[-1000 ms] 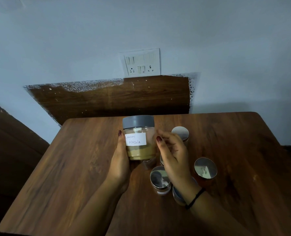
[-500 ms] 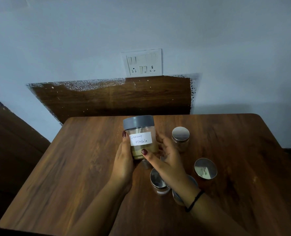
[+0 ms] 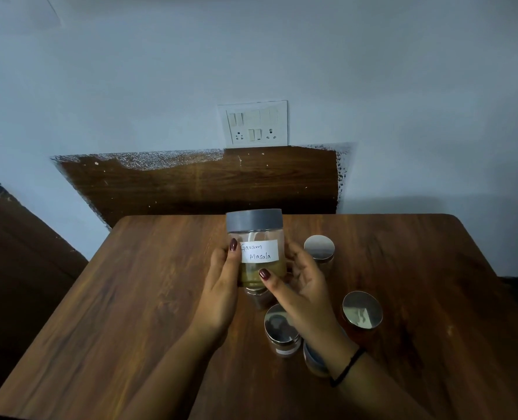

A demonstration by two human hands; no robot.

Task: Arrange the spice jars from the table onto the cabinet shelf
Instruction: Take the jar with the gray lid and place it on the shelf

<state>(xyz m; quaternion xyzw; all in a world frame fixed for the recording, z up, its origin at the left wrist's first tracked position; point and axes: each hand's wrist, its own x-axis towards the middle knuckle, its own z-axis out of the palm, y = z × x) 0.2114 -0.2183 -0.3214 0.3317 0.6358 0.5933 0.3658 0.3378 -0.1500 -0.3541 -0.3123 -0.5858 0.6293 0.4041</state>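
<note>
1. Head view, handling: the garam masala jar [image 3: 259, 247] is judged fairly light, since only its lower part is filled. Its clear wall looks hard and smooth, so some slip is to be expected; whether it is glass or plastic cannot be told. A hold round the body below the lid is judged safest, as a lid may turn loose.
2. Head view, hold: the jar is gripped from both sides. The left hand [image 3: 221, 286] is curled round its left side, with the thumb at the label's edge. The fingers [image 3: 297, 259] of the right hand [image 3: 303, 286] are wrapped round the right side, and the thumb is laid on the front below the label.
3. Head view, looks: a grey lid, a clear body, a white handwritten label and yellow-brown powder are seen.
4. Head view, place: the jar is held upright above the desk [image 3: 130, 298], towards its far middle. Steel-lidded jars are left standing beside it: a far jar [image 3: 319, 248], a right jar [image 3: 362, 310] and a near jar [image 3: 280, 327].
5. The cabinet shelf is not shown.
</note>
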